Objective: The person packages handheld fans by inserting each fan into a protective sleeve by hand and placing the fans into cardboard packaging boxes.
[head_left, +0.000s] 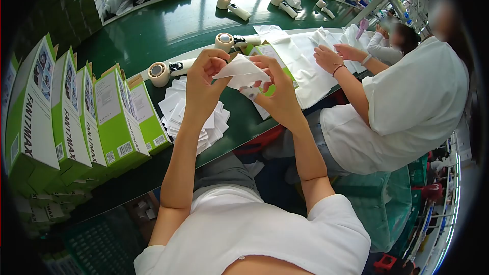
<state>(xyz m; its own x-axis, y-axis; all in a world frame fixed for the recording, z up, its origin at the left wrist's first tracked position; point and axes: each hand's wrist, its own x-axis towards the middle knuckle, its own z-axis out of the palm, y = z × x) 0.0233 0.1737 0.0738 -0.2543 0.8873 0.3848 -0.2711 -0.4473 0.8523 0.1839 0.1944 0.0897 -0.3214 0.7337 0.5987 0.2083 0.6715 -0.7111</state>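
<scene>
In front of my chest, a thin, soft white sheet [238,70] is stretched between my hands; whether it is a bag or a flat wrap I cannot tell. My left hand [201,79] pinches its left edge between thumb and fingers. On the other side, my right hand [281,97] grips the right edge, with a small pale piece bearing a grey mark [249,92] by the thumb. A green and white box [274,55] lies partly hidden behind my right hand. Loose white papers [196,114] lie in a pile below my left hand.
Green and white cartons [119,117] stand in a row at left. White handheld fans [162,73] lie on the green table [168,23], several farther back. A co-worker [402,102] sits at right beside white bags [310,71]. A green bin [374,203] stands below.
</scene>
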